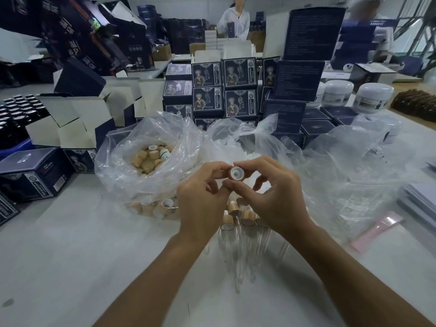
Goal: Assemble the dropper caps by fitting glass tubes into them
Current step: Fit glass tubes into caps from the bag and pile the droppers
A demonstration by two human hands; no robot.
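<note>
Both my hands meet above the white table, holding one wooden dropper cap [236, 173] with its white inner opening facing me. My left hand [203, 197] pinches the cap from the left with thumb and fingertips. My right hand [271, 194] grips it from the right and below. I see no glass tube in the cap. Under my hands lie several assembled droppers [238, 232], wooden caps with clear glass tubes pointing toward me. A clear plastic bag [132, 166] at the left holds several loose wooden caps [148, 159].
Crumpled clear plastic bags [330, 166] spread to the right. Stacked dark blue boxes [238, 90] stand behind, open white-lined cartons [77, 119] at the left, white jars [372, 97] at the back right. A pink strip [377, 230] lies right. A person in white [233, 20] stands far back.
</note>
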